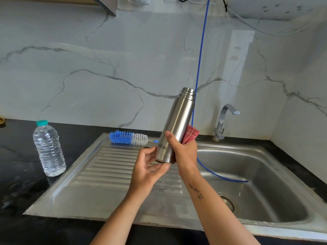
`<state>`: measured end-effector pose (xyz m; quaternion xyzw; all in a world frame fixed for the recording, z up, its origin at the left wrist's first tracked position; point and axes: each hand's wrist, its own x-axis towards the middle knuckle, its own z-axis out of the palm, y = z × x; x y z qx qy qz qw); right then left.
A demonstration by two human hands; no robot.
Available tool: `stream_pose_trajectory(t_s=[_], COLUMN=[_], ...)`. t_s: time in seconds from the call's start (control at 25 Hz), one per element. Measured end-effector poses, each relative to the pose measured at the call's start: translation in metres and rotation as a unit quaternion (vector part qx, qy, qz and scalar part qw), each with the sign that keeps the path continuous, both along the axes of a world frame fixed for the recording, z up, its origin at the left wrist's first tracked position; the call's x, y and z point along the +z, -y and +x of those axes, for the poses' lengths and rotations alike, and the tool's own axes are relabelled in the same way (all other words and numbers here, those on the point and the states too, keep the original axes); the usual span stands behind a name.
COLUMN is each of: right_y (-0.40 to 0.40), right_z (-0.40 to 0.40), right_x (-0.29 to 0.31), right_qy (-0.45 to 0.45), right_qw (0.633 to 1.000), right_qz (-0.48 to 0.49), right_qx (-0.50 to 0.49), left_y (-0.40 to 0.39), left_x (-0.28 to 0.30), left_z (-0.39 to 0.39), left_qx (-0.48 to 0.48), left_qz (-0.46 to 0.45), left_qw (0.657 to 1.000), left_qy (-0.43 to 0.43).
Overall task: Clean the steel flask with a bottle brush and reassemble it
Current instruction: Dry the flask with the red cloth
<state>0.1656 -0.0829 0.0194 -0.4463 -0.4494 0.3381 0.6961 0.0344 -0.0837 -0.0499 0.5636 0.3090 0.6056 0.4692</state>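
The steel flask [177,121] is held tilted above the drainboard, its uncapped mouth pointing up toward the wall. My right hand [184,152] grips its lower body, with a red checked cloth [192,134] pressed between palm and flask. My left hand [150,167] curls round the flask's base, thumb on the side and fingertips under the bottom. The bottle brush [128,137], with blue and white bristles, lies along the back edge of the drainboard. A small dark thing [146,147] shows behind my left thumb; I cannot tell what it is.
A steel sink [265,183] with a ribbed drainboard [109,165] is set in a black counter. A capped plastic water bottle [48,147] stands at the left. A tap [223,121] stands behind the basin. A blue hose [200,59] hangs down into the basin.
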Motion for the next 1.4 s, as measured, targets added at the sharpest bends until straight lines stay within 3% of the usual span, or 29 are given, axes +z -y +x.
stream_pose_trajectory(t_s=[0.08,0.2,0.4,0.52,0.76,0.88,1.0,1.12,1.28,1.4], right_y=[0.005,0.014,0.026,0.025,0.021,0.02,0.026,0.028,0.023,0.017], right_z=[0.008,0.015,0.018,0.015,0.012,0.018,0.012,-0.003,-0.014,-0.01], right_x=[-0.005,-0.016,-0.02,-0.017,-0.014,-0.022,-0.024,-0.017,-0.009,0.002], right_qy=[0.076,0.243,0.5,0.522,0.524,0.403,0.11,-0.069,-0.139,-0.217], right_qw=[0.997,0.969,0.866,0.852,0.85,0.912,0.993,0.993,0.981,0.965], right_qz=[0.026,0.041,0.03,0.047,0.054,0.058,0.011,-0.097,-0.133,-0.134], right_qx=[-0.001,-0.003,-0.022,-0.003,0.022,0.056,0.051,0.02,-0.006,0.056], left_y=[0.005,0.002,0.001,0.005,0.007,0.006,0.009,0.017,0.024,0.035], left_x=[0.014,0.063,0.122,0.118,0.112,0.114,0.111,0.101,0.094,0.088], left_z=[-0.022,-0.045,-0.063,-0.066,-0.069,-0.073,-0.072,-0.061,-0.056,-0.05], left_qx=[0.03,0.086,0.082,0.091,0.131,0.165,0.186,0.21,0.259,0.246], left_qz=[-0.004,-0.037,-0.092,-0.105,-0.099,-0.086,-0.073,-0.032,0.055,0.127], left_qw=[0.998,0.995,0.987,0.984,0.986,0.982,0.977,0.972,0.959,0.954], left_qy=[-0.047,-0.033,-0.107,-0.115,-0.031,0.014,0.074,0.1,0.105,0.119])
